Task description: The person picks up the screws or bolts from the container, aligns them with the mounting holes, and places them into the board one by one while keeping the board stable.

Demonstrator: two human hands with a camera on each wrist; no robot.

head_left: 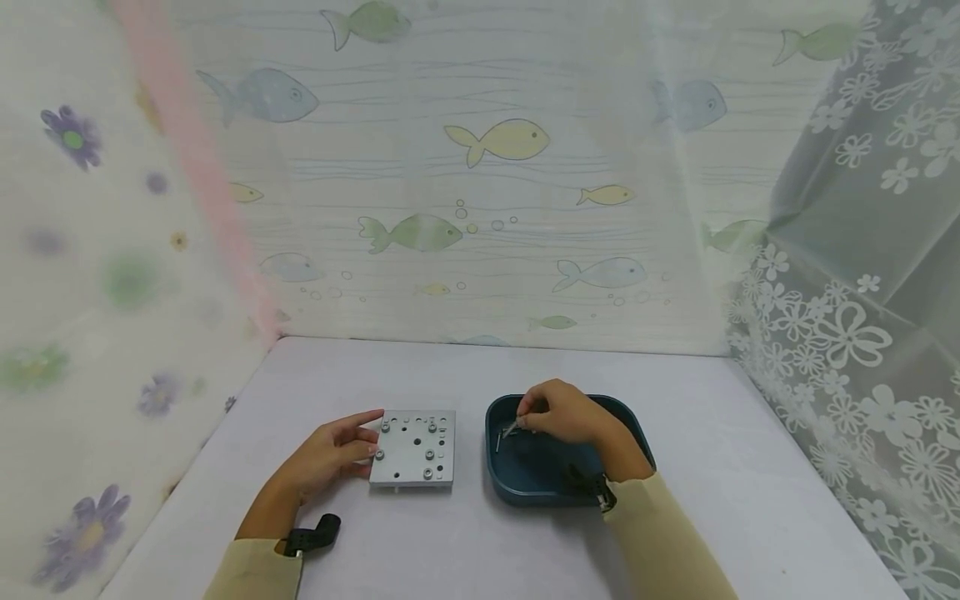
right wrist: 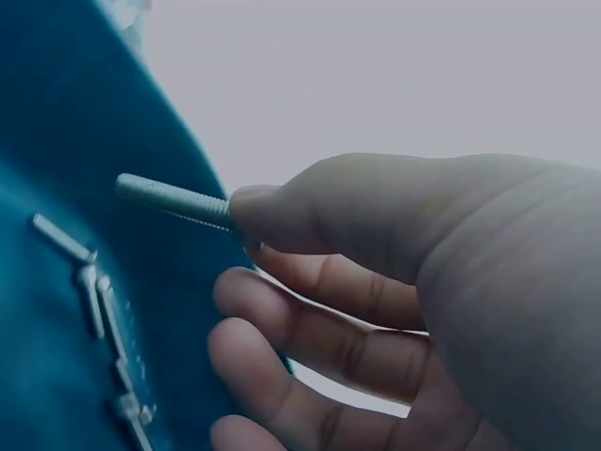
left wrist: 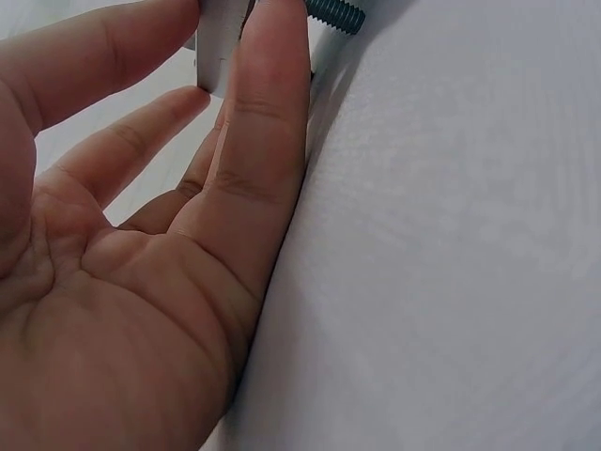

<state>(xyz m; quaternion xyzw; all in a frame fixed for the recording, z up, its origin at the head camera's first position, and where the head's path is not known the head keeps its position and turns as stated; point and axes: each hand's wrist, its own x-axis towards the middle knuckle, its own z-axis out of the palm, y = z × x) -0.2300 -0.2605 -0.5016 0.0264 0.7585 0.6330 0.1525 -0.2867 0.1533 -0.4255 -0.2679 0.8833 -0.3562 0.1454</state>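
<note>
A silver metal plate [head_left: 412,449] with several holes and socket-head screws lies on the table. Dark threads of one screw [left wrist: 336,15] stick out beneath it in the left wrist view. My left hand [head_left: 322,458] is at the plate's left side, its fairly straight fingers touching the edge. Over the dark blue tray [head_left: 517,490], my right hand [head_left: 558,410] pinches a silver screw [right wrist: 174,199] between thumb and index finger, threaded end outward. The screw's head is hidden by the fingers. Several loose screws [right wrist: 113,329] lie in the tray below it.
A white cloth covers the table [head_left: 360,550]. Behind it hangs a curtain [head_left: 480,275] printed with fish; a flowered curtain [head_left: 97,375] closes off the left side and a lace one [head_left: 862,333] the right. The tray stands right of the plate, a short gap apart.
</note>
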